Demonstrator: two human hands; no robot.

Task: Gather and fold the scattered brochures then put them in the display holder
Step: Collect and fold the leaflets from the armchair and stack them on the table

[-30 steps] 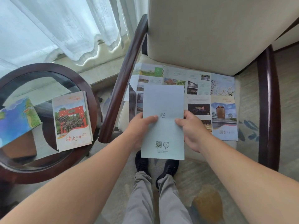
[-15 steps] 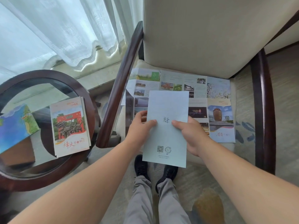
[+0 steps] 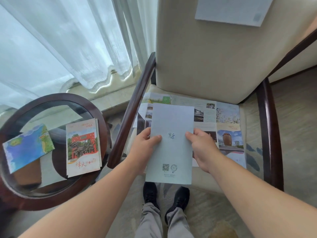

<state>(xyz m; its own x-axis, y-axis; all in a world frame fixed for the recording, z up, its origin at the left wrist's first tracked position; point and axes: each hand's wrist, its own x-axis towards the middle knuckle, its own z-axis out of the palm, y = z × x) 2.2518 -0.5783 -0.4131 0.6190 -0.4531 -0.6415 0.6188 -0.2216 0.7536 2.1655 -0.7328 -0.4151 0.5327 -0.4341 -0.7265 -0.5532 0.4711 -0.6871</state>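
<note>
Over the chair seat, both hands have the pale grey brochure (image 3: 171, 152) up off the cushion. It's folded into a tall narrow panel with a QR code near the bottom. The left hand (image 3: 145, 148) pinches one long edge and the right hand (image 3: 204, 150) the other, with the fingers (image 3: 155, 137) closed on the paper, thumbs on the front and the rest tucked behind.

What I'd worry about:
- That's a light two-edge pinch and the bottom end hangs past the front of the seat, above the shoes. Let go with one hand to grab something else and it probably swings or flops open along the folds.
- The big photo brochure (image 3: 228, 127) lies fully opened out flat on the chair (image 3: 214, 57), right under the hands. Its near edge looks to reach the front of the cushion, so a brushing wrist could drag it to the floor or crumple it.
- On the round glass worktop (image 3: 56, 97) to the left, the red-gate brochure (image 3: 82, 146) and the blue map brochure (image 3: 27, 148) both sit out toward the wooden rim, the map one poking past it. A knee bumping that worktop likely tips them off.
- Another pale sheet (image 3: 231, 11) is up at the top of the chair back. I can't tell what's keeping it there, and it'd be easy to miss.

Containers: I can't see the display holder anywhere, so nothing is filed yet as far as this view shows. There's a brownish shape under the glass, but I can't tell what it is.
</note>
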